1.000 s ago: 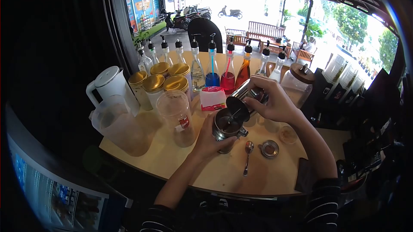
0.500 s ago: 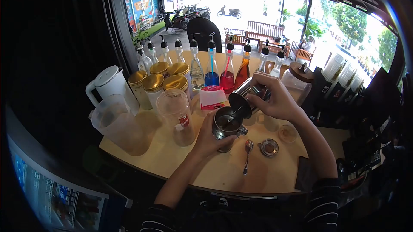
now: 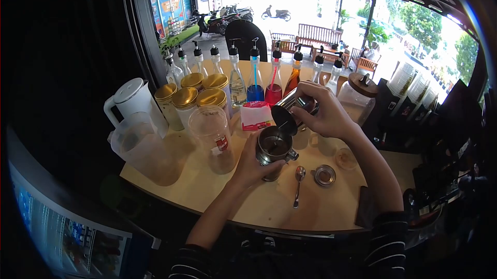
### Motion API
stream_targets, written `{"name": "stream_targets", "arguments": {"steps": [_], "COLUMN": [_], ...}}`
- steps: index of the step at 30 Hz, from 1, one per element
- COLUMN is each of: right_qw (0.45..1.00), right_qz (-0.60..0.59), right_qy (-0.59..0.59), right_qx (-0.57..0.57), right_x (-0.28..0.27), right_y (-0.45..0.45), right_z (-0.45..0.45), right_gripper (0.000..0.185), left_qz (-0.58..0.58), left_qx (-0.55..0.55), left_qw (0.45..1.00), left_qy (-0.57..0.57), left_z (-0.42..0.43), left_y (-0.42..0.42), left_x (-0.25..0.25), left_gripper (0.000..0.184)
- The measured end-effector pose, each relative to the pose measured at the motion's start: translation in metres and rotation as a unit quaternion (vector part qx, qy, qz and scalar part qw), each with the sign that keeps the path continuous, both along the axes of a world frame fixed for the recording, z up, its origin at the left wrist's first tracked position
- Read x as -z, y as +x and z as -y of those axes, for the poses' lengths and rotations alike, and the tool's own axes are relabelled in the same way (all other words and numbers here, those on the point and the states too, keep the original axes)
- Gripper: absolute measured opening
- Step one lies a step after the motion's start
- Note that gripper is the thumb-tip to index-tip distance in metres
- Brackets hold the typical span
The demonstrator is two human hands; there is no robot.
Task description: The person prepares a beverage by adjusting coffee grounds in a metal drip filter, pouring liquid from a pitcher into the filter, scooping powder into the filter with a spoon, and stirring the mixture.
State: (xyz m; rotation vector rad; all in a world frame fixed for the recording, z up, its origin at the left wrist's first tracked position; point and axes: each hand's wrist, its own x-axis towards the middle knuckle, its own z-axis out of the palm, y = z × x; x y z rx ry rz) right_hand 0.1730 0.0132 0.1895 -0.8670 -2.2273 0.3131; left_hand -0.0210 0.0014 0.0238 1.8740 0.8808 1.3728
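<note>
My left hand (image 3: 254,162) is wrapped round a metal coffee dripper (image 3: 275,150) with a small side handle, upright low over the table. Brownish liquid shows inside it. Gripped in my right hand (image 3: 323,113) is a shiny metal pitcher (image 3: 286,119), tilted to the left. Its mouth overhangs the dripper's rim, and a thin stream runs down from it. Right of the dripper lie a metal spoon (image 3: 298,186) and a small round metal lid (image 3: 324,175) with a brown centre.
On the wooden table (image 3: 253,211), a clear plastic jar (image 3: 211,142) and a frosted pitcher (image 3: 137,149) stand left. Behind are gold-lidded jars (image 3: 185,98), a pink packet (image 3: 256,117) and a row of pump bottles (image 3: 254,82). A wooden-lidded jar (image 3: 357,98) stands right.
My right hand and the metal pitcher have shifted slightly left and the pitcher has tipped a little further. My left hand keeps its hold on the dripper, nearly unmoved.
</note>
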Motion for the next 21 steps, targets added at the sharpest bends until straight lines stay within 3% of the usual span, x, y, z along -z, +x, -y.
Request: {"name": "stream_targets", "arguments": {"steps": [12,21], "right_qw": [0.999,0.998], "right_qz": [-0.007,-0.06], "right_qy": [0.02,-0.012], "right_qx": [-0.027,0.021], "right_x": [-0.002,0.007], "right_y": [-0.007,0.011], "right_z": [0.001,0.005], "right_gripper": [0.019,0.019], "left_qz": [0.008,0.007], "left_qx": [0.004,-0.001], "left_qw": [1.0,1.0], "left_qy": [-0.003,-0.003], "left_z": [-0.002,-0.001], "left_y": [0.001,0.001], "left_x": [0.004,0.004], "left_gripper": [0.088,0.09]}}
